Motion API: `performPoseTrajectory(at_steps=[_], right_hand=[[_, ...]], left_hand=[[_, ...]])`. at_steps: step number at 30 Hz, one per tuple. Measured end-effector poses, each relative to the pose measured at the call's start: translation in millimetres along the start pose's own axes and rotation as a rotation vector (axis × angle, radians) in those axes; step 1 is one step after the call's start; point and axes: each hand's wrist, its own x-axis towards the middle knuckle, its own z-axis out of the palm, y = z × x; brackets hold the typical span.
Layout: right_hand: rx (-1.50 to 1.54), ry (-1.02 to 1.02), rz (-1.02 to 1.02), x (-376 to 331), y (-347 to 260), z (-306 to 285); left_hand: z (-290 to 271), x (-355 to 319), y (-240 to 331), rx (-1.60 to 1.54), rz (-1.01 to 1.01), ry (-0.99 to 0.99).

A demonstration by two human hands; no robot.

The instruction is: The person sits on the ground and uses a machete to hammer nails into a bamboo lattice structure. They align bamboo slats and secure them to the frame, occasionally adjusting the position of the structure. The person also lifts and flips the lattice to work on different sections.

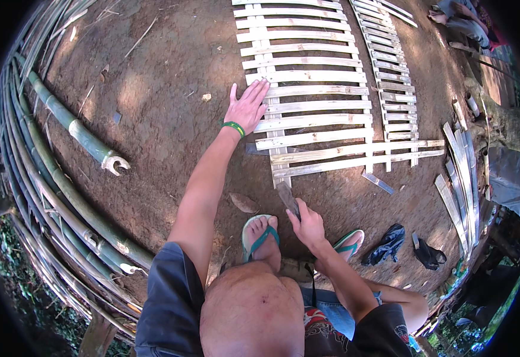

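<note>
A slatted bamboo panel (307,91) lies on the ground in front of me, its pale cross slats fixed over long upright strips. My left hand (248,108) rests on the panel's left edge, fingers stretched out over the slat ends, a green and yellow band at the wrist. Closed round a knife (286,197), my right hand (307,226) is near my feet. Its broad, dull blade points away from me and meets the near end of the panel's left upright strip. The knife's handle is mostly hidden in my fingers.
A second, narrower slatted panel (394,77) lies to the right. Loose split bamboo strips (463,178) are piled farther right, near dark plastic bags (384,244). Long bamboo poles (40,172) line the left, with a cut green pole (75,126) beside them. Another person (463,18) is at the far right.
</note>
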Motion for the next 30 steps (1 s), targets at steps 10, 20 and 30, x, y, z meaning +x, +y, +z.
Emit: performPoseTrajectory(at_steps=[10, 20, 30], right_hand=[[-0.258, -0.038, 0.092, 13, -24, 12], [-0.220, 0.079, 0.030, 14, -3, 30], [-0.050, 0.087, 0.018, 12, -16, 33]], left_hand=[[1, -2, 2, -0.008, -0.014, -0.032], [4, -4, 3, 0.025, 0.013, -0.013], [2, 1, -4, 0.036, 0.013, -0.020]])
